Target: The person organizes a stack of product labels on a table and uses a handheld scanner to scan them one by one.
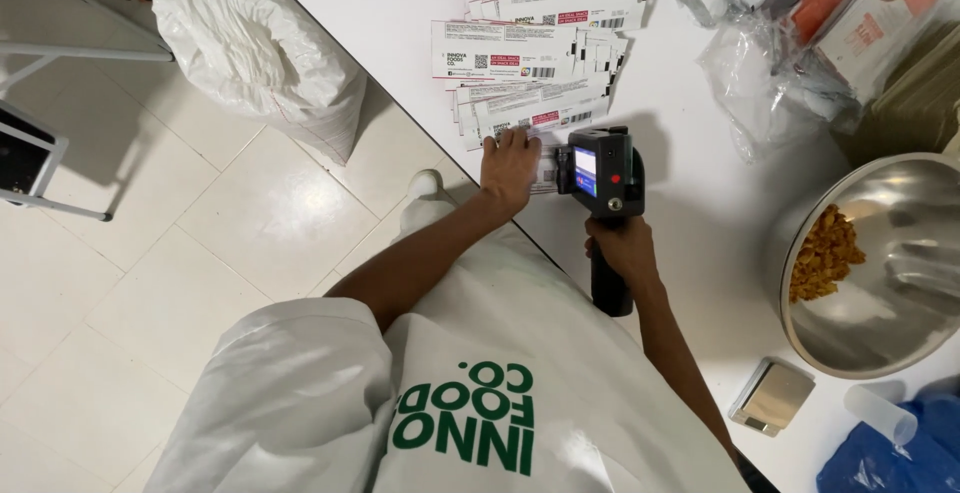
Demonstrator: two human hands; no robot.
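Observation:
My right hand (622, 245) grips the black handle of a handheld printer gun (603, 175) with a small lit screen, held over the table edge. My left hand (508, 167) lies flat, pressing down a white printed packet (545, 169) right beside the gun's head. Past it, several similar white flat packets (530, 63) with red and black print are fanned out over the white table (690, 213).
A large steel bowl (880, 263) with orange-yellow snack pieces stands at the right. A small scale (771, 395), a clear cup (880, 411) and a blue bag (890, 453) are near it. Clear plastic bags (770, 63) lie at the back right. A white sack (262, 53) sits on the tiled floor.

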